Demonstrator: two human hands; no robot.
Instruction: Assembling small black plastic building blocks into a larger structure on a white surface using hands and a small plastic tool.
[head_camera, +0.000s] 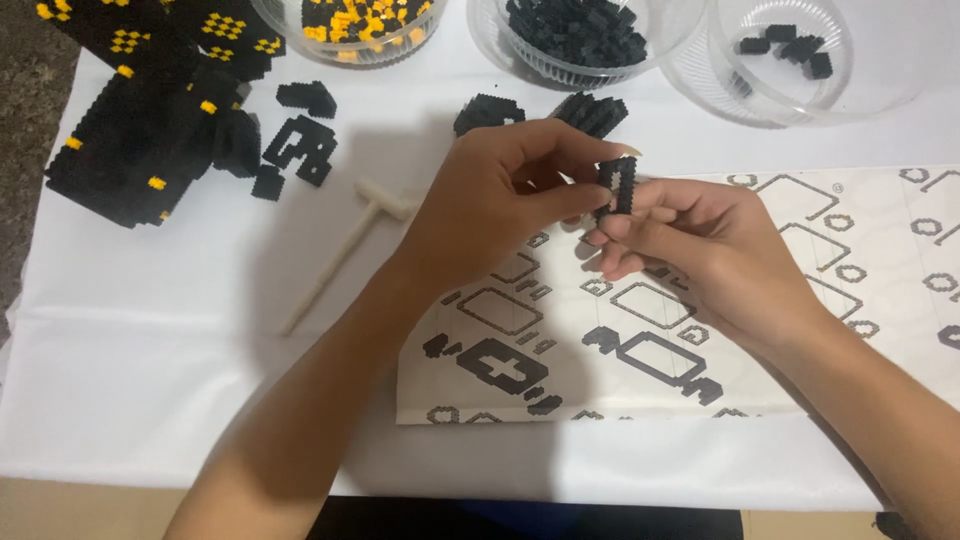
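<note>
Small black brick piece (618, 185) held above the instruction sheet (800, 300), pinched between both hands. White tablecloth (150, 330) underneath all. Black-and-yellow brick model (140, 120) far left. Three clear bowls along the top; middle bowl (575, 35) full of black bricks. Left hand (490, 200) fingertips pressed on the piece; right hand (700, 250) pinches it too. Cream separator tool (345, 250) lies left of wrist.

I see a white table (150, 340) carrying an instruction sheet (880, 300), three clear bowls (690, 60), black-yellow model (130, 130), loose black pieces (300, 145), cream tool (345, 250).
</note>
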